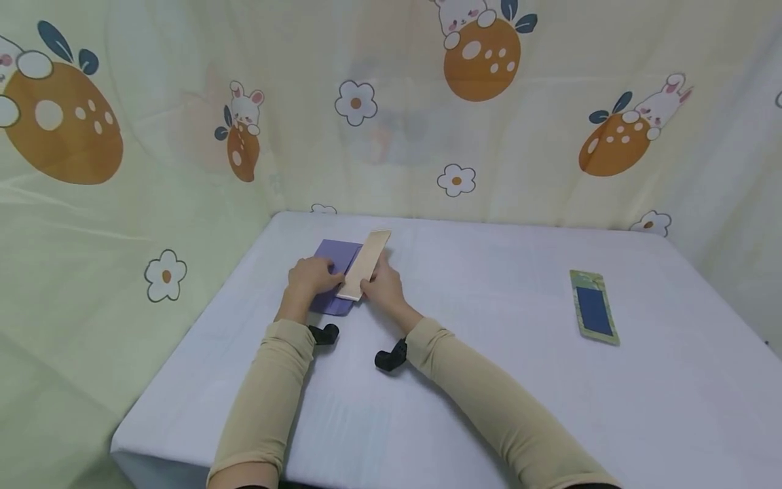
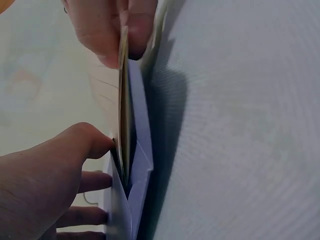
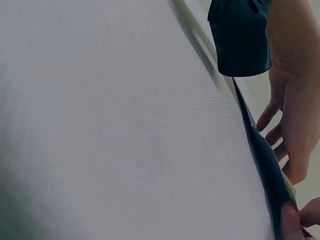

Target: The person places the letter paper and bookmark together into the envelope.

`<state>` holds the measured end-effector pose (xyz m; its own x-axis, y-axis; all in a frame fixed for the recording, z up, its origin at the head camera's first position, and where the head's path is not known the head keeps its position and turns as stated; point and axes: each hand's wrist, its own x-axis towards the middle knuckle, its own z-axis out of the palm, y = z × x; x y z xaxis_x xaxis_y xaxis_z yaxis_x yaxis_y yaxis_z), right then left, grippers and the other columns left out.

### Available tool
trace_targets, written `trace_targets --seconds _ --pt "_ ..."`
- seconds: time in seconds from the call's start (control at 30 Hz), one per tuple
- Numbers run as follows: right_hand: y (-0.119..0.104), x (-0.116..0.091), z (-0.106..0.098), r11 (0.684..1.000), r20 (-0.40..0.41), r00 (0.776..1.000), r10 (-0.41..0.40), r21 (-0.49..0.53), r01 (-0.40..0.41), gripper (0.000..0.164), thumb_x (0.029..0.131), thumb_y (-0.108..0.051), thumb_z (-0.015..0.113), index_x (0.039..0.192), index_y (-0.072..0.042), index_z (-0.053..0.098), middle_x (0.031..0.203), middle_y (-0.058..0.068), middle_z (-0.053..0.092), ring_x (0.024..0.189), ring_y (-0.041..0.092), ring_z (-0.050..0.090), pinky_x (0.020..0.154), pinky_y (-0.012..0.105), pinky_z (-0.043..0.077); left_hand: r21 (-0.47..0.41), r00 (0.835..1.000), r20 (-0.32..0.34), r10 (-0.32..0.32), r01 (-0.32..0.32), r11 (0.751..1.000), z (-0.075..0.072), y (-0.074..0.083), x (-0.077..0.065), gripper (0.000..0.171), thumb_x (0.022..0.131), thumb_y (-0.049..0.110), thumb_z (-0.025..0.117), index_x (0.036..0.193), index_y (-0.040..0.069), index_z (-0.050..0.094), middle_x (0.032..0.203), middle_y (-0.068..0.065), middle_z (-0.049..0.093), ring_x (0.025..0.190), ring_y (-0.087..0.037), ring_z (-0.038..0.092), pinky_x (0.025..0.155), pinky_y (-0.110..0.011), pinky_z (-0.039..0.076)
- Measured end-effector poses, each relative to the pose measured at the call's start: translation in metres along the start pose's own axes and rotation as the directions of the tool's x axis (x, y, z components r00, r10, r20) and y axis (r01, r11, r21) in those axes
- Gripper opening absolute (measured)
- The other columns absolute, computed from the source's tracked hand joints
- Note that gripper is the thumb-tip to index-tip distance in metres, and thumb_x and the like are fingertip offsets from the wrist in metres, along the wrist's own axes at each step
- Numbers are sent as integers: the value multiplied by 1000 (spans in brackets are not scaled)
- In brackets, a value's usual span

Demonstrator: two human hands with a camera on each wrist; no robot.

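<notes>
The right hand (image 1: 386, 285) has room rightward until the green packet (image 1: 594, 309).

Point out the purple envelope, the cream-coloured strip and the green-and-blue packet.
purple envelope (image 1: 343, 254), head view, on its far part
cream-coloured strip (image 1: 366, 263), head view, on the middle of its face
green-and-blue packet (image 1: 594, 310), head view, on its blue panel

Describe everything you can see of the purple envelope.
The purple envelope looks like plain paper, with a creased flap along its right side in the head view. It sits toward the far left of the white table; whether it lies flat is unclear. Its mouth gapes, and a cream card stands partly between panel and flap. The left hand touches the panel.
</notes>
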<state>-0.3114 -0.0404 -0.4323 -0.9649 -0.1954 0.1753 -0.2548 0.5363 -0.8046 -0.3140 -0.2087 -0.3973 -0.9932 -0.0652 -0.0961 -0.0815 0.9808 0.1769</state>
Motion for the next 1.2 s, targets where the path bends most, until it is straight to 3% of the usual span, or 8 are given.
trace_targets --seconds 0.23,0.53,0.67,0.73,0.87,0.97,1.1,1.2 --pt "-6 -4 3 994 89 993 74 -89 -66 33 81 -10 62 112 -1 51 70 3 62 59 11 54 53 20 38 -2 1000 2 12 -12 1000 3 -2 -1 57 89 49 49 135 15 54 136 -14 55 124 -41 50 97 -52 45" --pt "-15 -1 9 979 93 991 97 -187 -78 20 81 -13 64 95 -1 56 65 3 61 62 14 57 55 22 39 15 1000 8 27 -27 1000 5 -4 1 56 92 49 44 135 14 54 135 -14 56 124 -41 50 96 -51 45" --pt "-21 0 12 973 84 986 142 -197 -123 24 81 -15 65 96 1 56 81 8 61 72 18 56 63 27 44 10 1000 10 28 -28 1000 5 -5 1 55 93 48 43 136 14 53 136 -14 55 125 -40 50 99 -51 44" --pt "-23 -1 12 976 79 983 164 -159 -150 38 81 -15 64 111 4 53 90 13 64 79 22 59 71 31 47 5 1000 12 28 -28 1000 5 -5 1 55 93 48 43 136 14 53 136 -14 55 125 -39 50 99 -51 43" --pt "-23 -2 11 976 57 975 214 -64 -210 79 81 -13 63 146 6 22 90 16 69 82 23 66 88 36 49 1 999 2 36 -36 999 3 -5 2 55 93 48 43 135 14 54 135 -14 56 123 -40 50 98 -52 44" --pt "-23 0 11 969 76 966 246 -42 -243 94 80 -12 63 150 5 2 76 13 71 69 20 69 93 33 48 4 999 -11 48 -48 999 2 -5 3 55 92 47 42 134 15 54 134 -14 57 122 -41 50 97 -52 45" --pt "-25 2 11 968 167 954 250 -77 -240 92 77 -13 66 148 9 12 81 12 70 72 18 68 93 30 47 4 999 -18 45 -45 999 2 -4 4 53 91 47 43 132 15 56 131 -14 59 119 -40 52 93 -52 47" --pt "-27 3 11 970 205 951 230 -127 -207 76 76 -15 68 138 11 33 95 15 65 85 19 62 87 30 48 6 999 -21 43 -43 999 2 -4 3 52 91 46 44 129 15 58 129 -14 60 118 -40 53 91 -52 47"
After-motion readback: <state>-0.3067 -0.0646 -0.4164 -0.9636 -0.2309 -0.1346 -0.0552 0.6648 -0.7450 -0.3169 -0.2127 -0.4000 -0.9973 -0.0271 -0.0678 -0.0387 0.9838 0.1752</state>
